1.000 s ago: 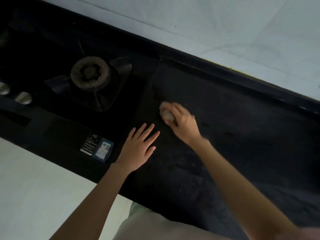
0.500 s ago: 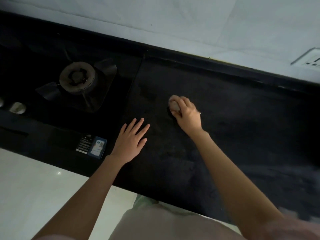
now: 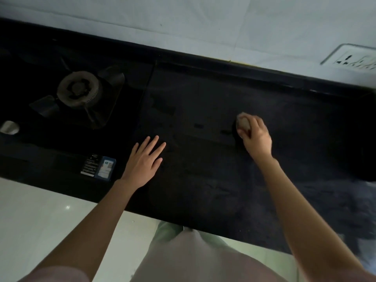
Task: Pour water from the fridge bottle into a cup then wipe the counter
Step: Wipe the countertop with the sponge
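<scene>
Head view: right hand [image 3: 256, 137] clutches wadded cloth [image 3: 243, 122] on counter [image 3: 203, 169]; left hand [image 3: 144, 162] lies flat.

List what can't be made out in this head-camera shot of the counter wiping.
- Wiping cloth: mostly covered by the right hand; its shape and extent are unclear.
- Sticker on the stove front: print too small to read.
- Stove knob: cut off by the left edge.
- Wall socket: cut off by the right edge.
- Counter: too dark to tell wet from dry; blurred at the right.
- Bottle and cup: not in view.
</scene>
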### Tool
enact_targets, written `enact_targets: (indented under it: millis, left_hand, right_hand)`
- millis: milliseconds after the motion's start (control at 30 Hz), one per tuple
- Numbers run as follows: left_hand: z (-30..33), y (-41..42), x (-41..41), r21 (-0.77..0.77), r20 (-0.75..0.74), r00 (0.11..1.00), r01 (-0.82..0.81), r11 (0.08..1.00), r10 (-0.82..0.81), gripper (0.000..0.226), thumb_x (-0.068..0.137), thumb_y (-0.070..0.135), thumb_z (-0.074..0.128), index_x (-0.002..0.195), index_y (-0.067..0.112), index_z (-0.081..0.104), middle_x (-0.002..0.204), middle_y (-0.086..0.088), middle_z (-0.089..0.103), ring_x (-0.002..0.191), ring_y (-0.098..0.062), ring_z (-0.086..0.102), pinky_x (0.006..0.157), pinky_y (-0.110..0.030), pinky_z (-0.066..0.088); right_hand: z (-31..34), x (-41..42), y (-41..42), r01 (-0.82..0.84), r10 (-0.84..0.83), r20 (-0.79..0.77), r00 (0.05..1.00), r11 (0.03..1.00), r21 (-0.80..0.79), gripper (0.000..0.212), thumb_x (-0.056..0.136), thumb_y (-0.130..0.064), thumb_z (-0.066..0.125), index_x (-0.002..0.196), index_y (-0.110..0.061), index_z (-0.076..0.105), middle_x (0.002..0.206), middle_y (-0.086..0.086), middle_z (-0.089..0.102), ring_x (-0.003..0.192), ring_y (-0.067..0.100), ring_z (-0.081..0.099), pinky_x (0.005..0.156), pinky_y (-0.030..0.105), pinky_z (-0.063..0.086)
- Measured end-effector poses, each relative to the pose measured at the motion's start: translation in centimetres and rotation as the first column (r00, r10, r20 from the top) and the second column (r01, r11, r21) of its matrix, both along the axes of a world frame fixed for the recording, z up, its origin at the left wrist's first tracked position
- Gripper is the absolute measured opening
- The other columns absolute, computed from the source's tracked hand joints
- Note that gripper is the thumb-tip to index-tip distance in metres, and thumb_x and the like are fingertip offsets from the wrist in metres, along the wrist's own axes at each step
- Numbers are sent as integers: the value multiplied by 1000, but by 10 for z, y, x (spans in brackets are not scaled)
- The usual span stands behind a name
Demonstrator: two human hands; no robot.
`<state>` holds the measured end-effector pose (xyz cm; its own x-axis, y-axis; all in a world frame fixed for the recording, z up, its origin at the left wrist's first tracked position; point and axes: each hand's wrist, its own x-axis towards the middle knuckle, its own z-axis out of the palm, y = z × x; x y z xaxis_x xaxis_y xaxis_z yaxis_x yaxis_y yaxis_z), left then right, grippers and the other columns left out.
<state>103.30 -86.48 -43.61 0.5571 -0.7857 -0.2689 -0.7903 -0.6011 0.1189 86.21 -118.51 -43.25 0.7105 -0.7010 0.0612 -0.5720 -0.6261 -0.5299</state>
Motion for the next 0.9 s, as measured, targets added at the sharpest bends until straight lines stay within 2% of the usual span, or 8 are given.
enact_targets:
  millis: [167, 267, 367, 433, 533, 633, 700, 900]
  left_hand:
    - [4, 0, -4, 3, -5, 1000, -16, 1000, 16, 56, 99, 34, 41, 151, 27, 21, 161, -4, 12, 148, -26, 9, 119, -48, 12]
    - [9, 5, -11, -25, -26, 999, -40, 999, 40, 56, 98, 32, 43, 150, 25, 25, 160, -5, 15, 148, -27, 11, 118, -50, 15]
    - [10, 23, -27, -80, -18, 999, -38, 996, 37, 54, 96, 33, 42, 148, 22, 31, 158, -7, 22, 146, -30, 18, 115, -52, 20]
    - [8, 39, -40, -74, -12, 999, -31, 997, 30, 52, 98, 37, 34, 147, 21, 34, 157, -8, 25, 145, -31, 21, 114, -53, 22]
    - [6, 60, -56, -45, -20, 999, -33, 998, 33, 55, 96, 42, 24, 146, 21, 36, 156, -8, 29, 143, -31, 25, 113, -52, 25]
    - [3, 81, -65, -41, -22, 999, -31, 999, 30, 54, 97, 41, 25, 146, 21, 36, 155, -8, 30, 143, -30, 26, 113, -52, 26]
    - [2, 93, -65, -42, -24, 1000, -7, 999, 6, 52, 98, 39, 25, 146, 22, 35, 156, -7, 29, 144, -29, 24, 113, -52, 26]
    - [0, 114, -53, -46, -11, 996, 91, 995, -91, 52, 98, 38, 27, 145, 21, 37, 155, -7, 30, 143, -29, 26, 112, -51, 29]
  right_hand:
    - [-3, 49, 62, -284, 287, 73, 955, 958, -48, 46, 77, -13, 70, 122, -12, 60, 123, 13, 58, 109, 33, 57, 92, 37, 48]
    - [-9, 17, 130, -480, 480, 47, 876, 877, -28, 46, 85, -20, 66, 129, -13, 56, 135, 11, 52, 120, 30, 52, 98, 43, 47]
    - [-4, -40, 165, -579, 579, 39, 815, 815, 4, 43, 94, -27, 56, 136, -21, 50, 141, 1, 46, 127, 22, 47, 89, 37, 52]
    - [-4, -71, 159, -535, 535, 42, 844, 845, -22, 41, 94, -25, 56, 135, -21, 51, 139, 2, 49, 125, 22, 49, 88, 37, 54]
    - [-2, -87, 123, -341, 343, 30, 939, 939, -42, 44, 88, -18, 65, 132, -20, 55, 134, 4, 53, 117, 25, 54, 87, 40, 53]
    - [-1, -62, 92, -145, 145, 30, 989, 989, -10, 47, 85, -20, 69, 130, -20, 55, 132, 4, 53, 113, 27, 55, 80, 42, 54]
    - [-1, -33, 92, -72, 73, 43, 996, 997, -12, 48, 84, -19, 69, 130, -18, 54, 132, 6, 53, 111, 29, 56, 82, 43, 53]
    - [-5, -2, 194, -193, 198, 112, 974, 980, -58, 48, 81, -16, 71, 126, -15, 57, 129, 6, 56, 110, 29, 56, 87, 41, 50]
